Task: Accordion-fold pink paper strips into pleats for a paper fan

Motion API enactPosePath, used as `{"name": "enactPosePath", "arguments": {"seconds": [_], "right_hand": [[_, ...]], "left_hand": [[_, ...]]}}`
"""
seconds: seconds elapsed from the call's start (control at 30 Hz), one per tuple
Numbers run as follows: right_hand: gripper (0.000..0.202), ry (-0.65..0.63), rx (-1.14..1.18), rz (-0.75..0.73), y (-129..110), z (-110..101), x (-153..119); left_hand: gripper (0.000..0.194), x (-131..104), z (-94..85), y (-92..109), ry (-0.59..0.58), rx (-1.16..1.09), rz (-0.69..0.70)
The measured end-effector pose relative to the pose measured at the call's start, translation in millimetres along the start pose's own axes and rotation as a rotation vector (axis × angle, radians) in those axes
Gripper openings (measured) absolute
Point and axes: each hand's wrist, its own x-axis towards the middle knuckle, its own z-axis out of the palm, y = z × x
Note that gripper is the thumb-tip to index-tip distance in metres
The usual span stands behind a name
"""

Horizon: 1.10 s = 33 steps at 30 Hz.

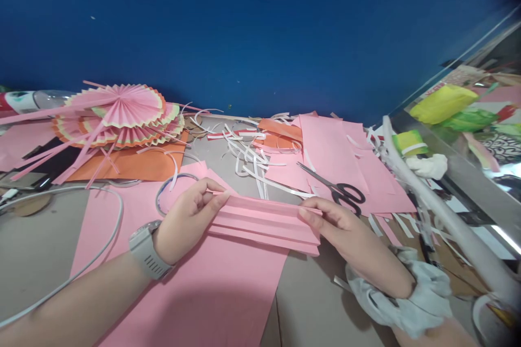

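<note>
A strip of pink paper with accordion pleats stretches between my two hands. My left hand pinches its left end, thumb on top. At the opposite end my right hand holds the upper corner between thumb and fingers. Beneath the pleated paper lies a large flat pink sheet. A pair of scissors with black handles rests just beyond my right hand, on stacked pink sheets. A grey ring-shaped roll sits behind my left hand, partly hidden by it.
Pleated paper fans are piled at the back left over an orange sheet. White paper strips litter the middle. A white cable loops at left. A pale pole slants across the right side. A blue partition stands behind.
</note>
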Motion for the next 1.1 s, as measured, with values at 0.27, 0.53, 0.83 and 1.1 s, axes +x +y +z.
{"name": "enactPosePath", "arguments": {"seconds": [0.27,0.53,0.83,1.1], "right_hand": [[0.023,0.113,0.075,0.039,5.3,-1.0,-0.3],[0.022,0.229,0.170,0.056,9.3,-4.5,1.2],[0.020,0.216,0.107,0.027,9.3,-4.3,2.0],[0.020,-0.230,0.159,0.100,-8.5,5.6,-8.5]], "left_hand": [[0.017,-0.1,1.2,1.4,-0.053,-0.019,0.007],[0.019,-2.1,2.2,5.7,-0.171,-0.007,-0.027],[0.017,-1.7,0.6,5.1,-0.258,-0.074,-0.041],[0.038,-8.5,4.7,30.9,-0.757,-0.040,-0.152]]}}
